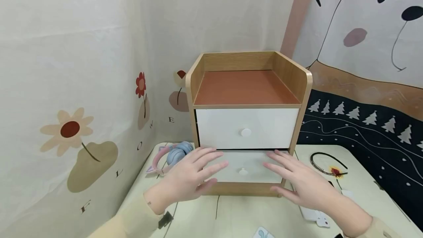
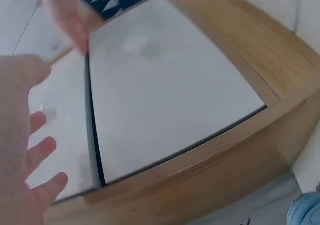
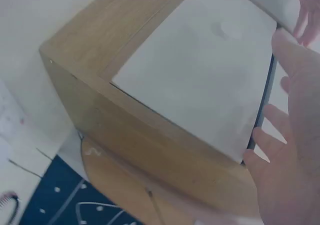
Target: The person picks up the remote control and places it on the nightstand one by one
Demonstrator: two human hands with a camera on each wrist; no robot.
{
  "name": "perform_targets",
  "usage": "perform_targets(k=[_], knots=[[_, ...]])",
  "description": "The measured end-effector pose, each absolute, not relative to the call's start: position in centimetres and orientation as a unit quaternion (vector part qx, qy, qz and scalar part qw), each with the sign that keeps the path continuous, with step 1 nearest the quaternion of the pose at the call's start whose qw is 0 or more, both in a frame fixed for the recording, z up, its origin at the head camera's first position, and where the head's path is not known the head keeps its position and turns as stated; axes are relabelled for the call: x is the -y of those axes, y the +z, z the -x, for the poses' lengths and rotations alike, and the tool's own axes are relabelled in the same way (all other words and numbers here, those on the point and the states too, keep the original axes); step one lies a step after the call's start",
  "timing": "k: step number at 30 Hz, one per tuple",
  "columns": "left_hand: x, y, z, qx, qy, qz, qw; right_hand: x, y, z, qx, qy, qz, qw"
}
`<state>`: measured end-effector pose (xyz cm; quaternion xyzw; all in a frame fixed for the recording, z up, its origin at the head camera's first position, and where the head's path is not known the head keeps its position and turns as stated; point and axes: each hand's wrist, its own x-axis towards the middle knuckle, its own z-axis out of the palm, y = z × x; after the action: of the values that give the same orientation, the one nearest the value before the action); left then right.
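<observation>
A small wooden cabinet [image 1: 251, 189] stands on the table, with a white upper drawer [image 1: 218, 127] and a lower drawer [image 1: 231, 161], each with a round knob. Both hands are raised in front of the lower drawer, fingers spread and holding nothing. My left hand [image 1: 190, 175] overlaps its left part in the head view, and my right hand [image 1: 304, 181] its right edge. From the left wrist, the upper drawer front [image 2: 165, 85] shows with a dark gap along its edge. The right wrist view has my right fingers [image 3: 267, 142] beside that same gap.
Blue headphones [image 1: 177, 154] and a pink headband [image 1: 156, 162] lie left of the cabinet. To its right are a black headband [image 1: 317, 166] with a yellow-red flower and some white cards [image 1: 310, 214]. Another card [image 1: 262, 233] lies at the front. Printed cloth [image 1: 82, 65] hangs behind.
</observation>
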<state>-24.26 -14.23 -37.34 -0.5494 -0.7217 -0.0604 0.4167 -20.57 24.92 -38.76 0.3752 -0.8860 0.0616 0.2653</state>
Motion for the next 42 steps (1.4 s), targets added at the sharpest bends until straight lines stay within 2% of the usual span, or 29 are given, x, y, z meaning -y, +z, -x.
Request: perform_targets(k=[4, 7, 11, 13, 17, 23, 26, 32, 38, 42], knots=[[14.3, -37.7, 25.3, 0.69, -0.127, 0.509, 0.498, -25.8, -40.3, 20.1, 0.885, 0.119, -0.324, 0.312], [14.4, -38.1, 26.0, 0.677, -0.17, 0.469, 0.541, -26.6, -42.0, 19.9, 0.869, 0.168, -0.294, 0.362], [14.4, -38.9, 26.8, 0.69, -0.218, 0.405, 0.558, -27.7, -44.5, 19.6, 0.854, 0.222, -0.223, 0.415], [14.4, -39.3, 27.1, 0.703, -0.242, 0.374, 0.554, -28.4, -45.8, 19.3, 0.863, 0.233, -0.163, 0.417], [14.1, -40.1, 27.3, 0.735, -0.283, 0.318, 0.528, -29.7, -48.1, 18.8, 0.909, 0.231, -0.038, 0.346], [13.8, -40.4, 26.7, 0.796, -0.305, 0.261, 0.452, -32.6, -50.7, 19.3, 0.963, 0.223, 0.087, 0.123], [13.7, -40.3, 26.6, 0.809, -0.311, 0.253, 0.43, -33.9, -51.6, 19.7, 0.968, 0.209, 0.128, 0.055], [14.0, -39.2, 27.3, 0.799, -0.304, 0.262, 0.449, -34.8, -52.5, 19.9, 0.97, 0.179, 0.161, 0.04], [14.7, -38.4, 26.6, 0.822, -0.312, 0.249, 0.407, -35.2, -53.0, 19.7, 0.964, 0.156, 0.208, 0.051], [14.8, -39.0, 26.2, 0.836, -0.298, 0.238, 0.396, -35.6, -53.4, 19.6, 0.959, 0.144, 0.242, 0.033]])
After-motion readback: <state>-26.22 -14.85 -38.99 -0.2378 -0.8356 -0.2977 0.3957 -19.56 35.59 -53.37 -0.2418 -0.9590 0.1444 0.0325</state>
